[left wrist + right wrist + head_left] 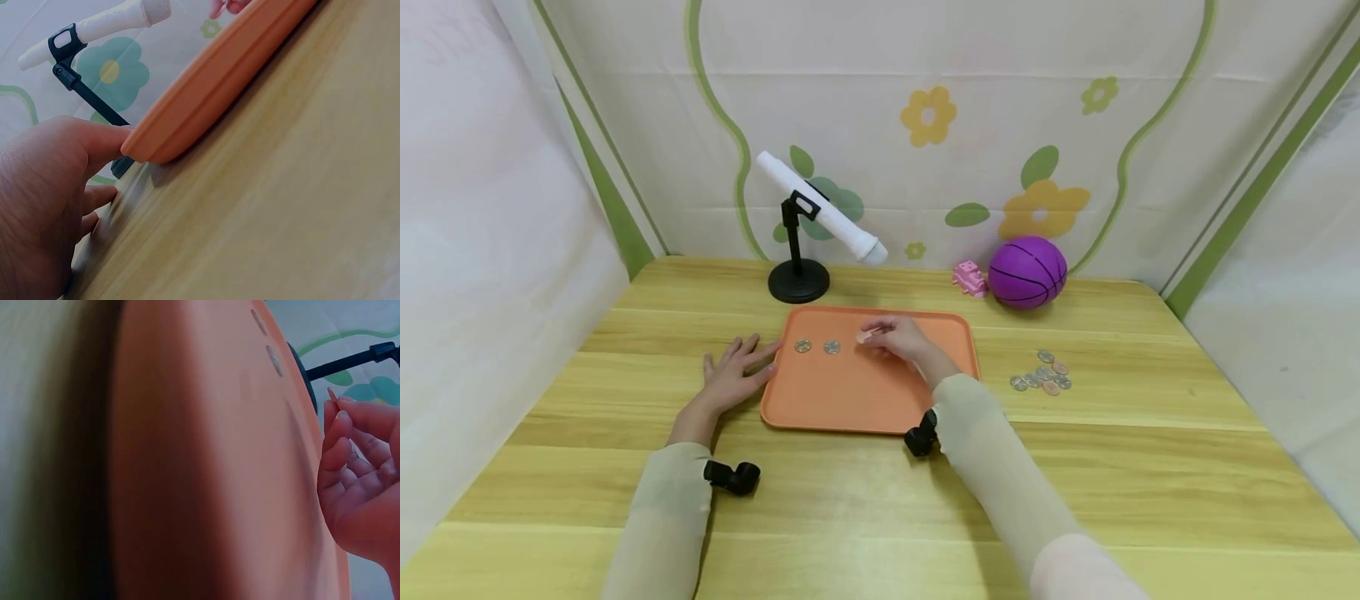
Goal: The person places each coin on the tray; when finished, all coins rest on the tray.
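An orange tray [842, 392] lies on the wooden table, and two silvery coins, a left one [803, 346] and a right one [832, 347], lie flat in its upper left part. Over the tray my right hand [898, 337] pinches a copper-coloured coin [332, 395] between thumb and forefinger, just right of those two. My left hand [735, 379] rests on the table at the tray's left side, its fingers spread. In the left wrist view a digit of that hand touches the tray's rim [140, 147].
To the tray's right lies a loose group of several coins [1043, 375], silvery and copper. Behind the tray stand a white microphone [820, 208] on a black stand [798, 281], a small pink toy [970, 279] and a purple ball [1027, 272]. A floral curtain [865, 108] closes off the back.
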A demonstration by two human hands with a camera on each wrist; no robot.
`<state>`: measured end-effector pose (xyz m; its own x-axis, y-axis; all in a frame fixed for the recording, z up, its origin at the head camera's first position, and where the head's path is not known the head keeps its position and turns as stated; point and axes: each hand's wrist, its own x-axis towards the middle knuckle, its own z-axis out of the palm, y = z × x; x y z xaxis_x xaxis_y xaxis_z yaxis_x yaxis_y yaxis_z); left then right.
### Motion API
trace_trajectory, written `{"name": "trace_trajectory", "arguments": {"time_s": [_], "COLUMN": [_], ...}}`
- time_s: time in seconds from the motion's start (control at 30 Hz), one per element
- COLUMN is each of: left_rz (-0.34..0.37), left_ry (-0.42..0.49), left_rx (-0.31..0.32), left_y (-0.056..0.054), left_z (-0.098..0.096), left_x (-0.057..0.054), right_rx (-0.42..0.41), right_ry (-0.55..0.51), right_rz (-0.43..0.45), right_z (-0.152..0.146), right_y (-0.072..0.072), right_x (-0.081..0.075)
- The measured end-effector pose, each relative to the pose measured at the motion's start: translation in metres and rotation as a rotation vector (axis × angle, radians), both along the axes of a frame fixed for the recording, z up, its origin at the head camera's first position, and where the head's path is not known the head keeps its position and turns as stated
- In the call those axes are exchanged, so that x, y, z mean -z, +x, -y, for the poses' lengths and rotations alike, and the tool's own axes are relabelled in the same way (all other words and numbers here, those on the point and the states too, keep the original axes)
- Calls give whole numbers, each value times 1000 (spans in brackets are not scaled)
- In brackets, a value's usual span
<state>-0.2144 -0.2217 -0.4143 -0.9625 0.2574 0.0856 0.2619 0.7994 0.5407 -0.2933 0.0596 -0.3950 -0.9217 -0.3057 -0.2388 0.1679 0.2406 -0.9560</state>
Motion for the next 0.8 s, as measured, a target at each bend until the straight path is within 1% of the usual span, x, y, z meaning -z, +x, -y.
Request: {"name": "trace_trajectory", "arguments": {"time_s": [0.1, 0.23, 0.37, 0.53, 0.7, 0.8], "left_rz": [-2, 0, 12, 22, 21, 20], "left_ry": [2, -7, -20, -16, -11, -13], "left_rx": [2, 5, 4, 4, 1, -1], "left_y": [0, 0, 0, -1, 0, 1], "left_z": [0, 0, 0, 0, -1, 1], "left_x": [-1, -1, 1, 2, 2, 1], "right_rx": [0, -1, -7, -15, -30, -48], "right_ry": [6, 25, 32, 22, 43, 56], "right_rz": [-3, -41, -61, -80, -106, -115], "right_z": [7, 11, 10, 6, 4, 5], "right_y": [1, 2, 4, 4, 3, 4], "right_x": [3, 6, 11, 16, 17, 16]}}
